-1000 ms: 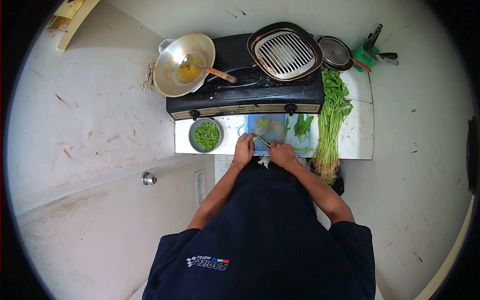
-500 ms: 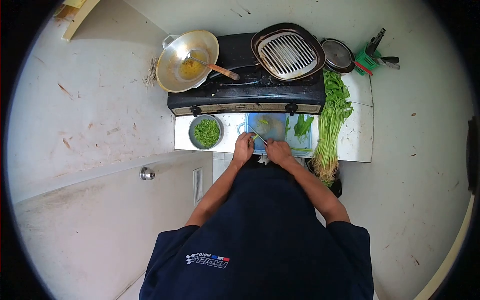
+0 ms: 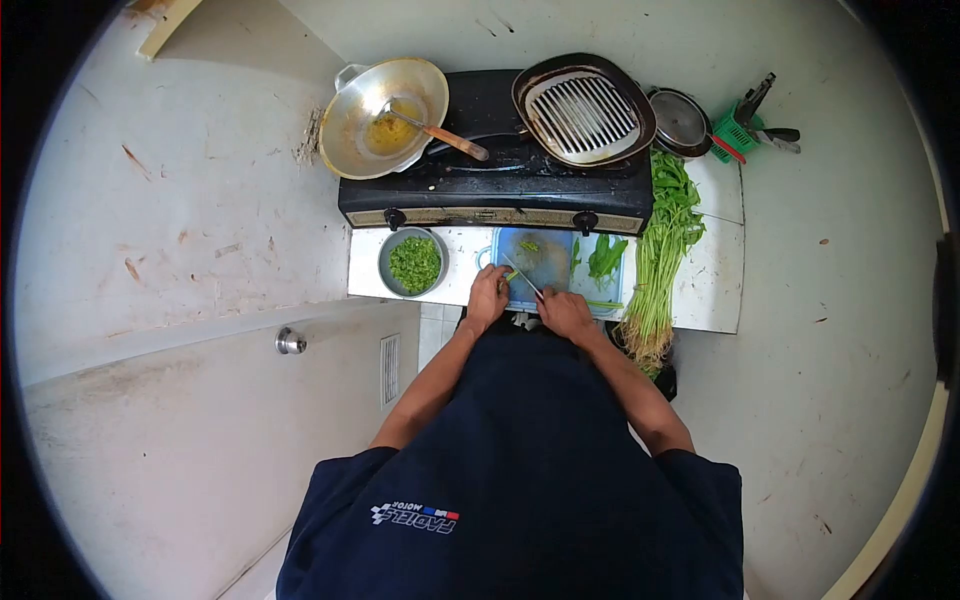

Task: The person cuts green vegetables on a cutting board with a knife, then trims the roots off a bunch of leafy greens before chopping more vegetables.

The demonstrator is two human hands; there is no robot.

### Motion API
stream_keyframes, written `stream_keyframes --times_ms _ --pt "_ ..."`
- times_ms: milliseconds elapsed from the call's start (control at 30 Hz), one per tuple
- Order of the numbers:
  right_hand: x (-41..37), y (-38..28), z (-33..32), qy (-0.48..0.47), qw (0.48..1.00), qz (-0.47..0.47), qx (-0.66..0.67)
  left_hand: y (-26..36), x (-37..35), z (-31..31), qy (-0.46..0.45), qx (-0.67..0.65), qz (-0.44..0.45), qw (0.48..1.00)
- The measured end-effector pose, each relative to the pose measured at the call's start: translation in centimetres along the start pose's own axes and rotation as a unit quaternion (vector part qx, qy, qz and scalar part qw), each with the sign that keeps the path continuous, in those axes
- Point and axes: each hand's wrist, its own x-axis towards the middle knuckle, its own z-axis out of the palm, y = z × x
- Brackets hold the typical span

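Note:
My left hand (image 3: pixel 489 295) is closed on a short piece of green stem (image 3: pixel 511 275) at the left part of the blue cutting board (image 3: pixel 558 240). In my right hand (image 3: pixel 566 312) is a knife (image 3: pixel 524 274), its blade pointing up and left beside the stem. A small heap of chopped greens (image 3: pixel 529 245) lies near the board's top edge. Loose leaves (image 3: pixel 606 257) rest on the board's right side, with a long stem (image 3: pixel 604 304) below them. To the left stands a grey bowl (image 3: pixel 440 278) holding chopped greens.
Behind the board is a black stove (image 3: pixel 490 190) with a wok (image 3: pixel 345 135) holding a spatula and a grill pan (image 3: pixel 522 95). A large bundle of leafy greens (image 3: pixel 656 260) lies at the right. A lidded pan (image 3: pixel 680 122) and green basket (image 3: pixel 733 135) stand behind it.
The knife and my right hand have shifted slightly right and down, away from the stem piece. My left hand has stayed nearly in place. The whole view has tilted a little.

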Motion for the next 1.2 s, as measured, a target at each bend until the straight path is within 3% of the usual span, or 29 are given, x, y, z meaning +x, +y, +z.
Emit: stream_keyframes --times_ms 1200 --pt "1.8 -0.8 -0.5 -0.052 0.998 0.005 -0.032 -0.6 -0.2 0.2 0.031 -0.013 0.018 0.999"
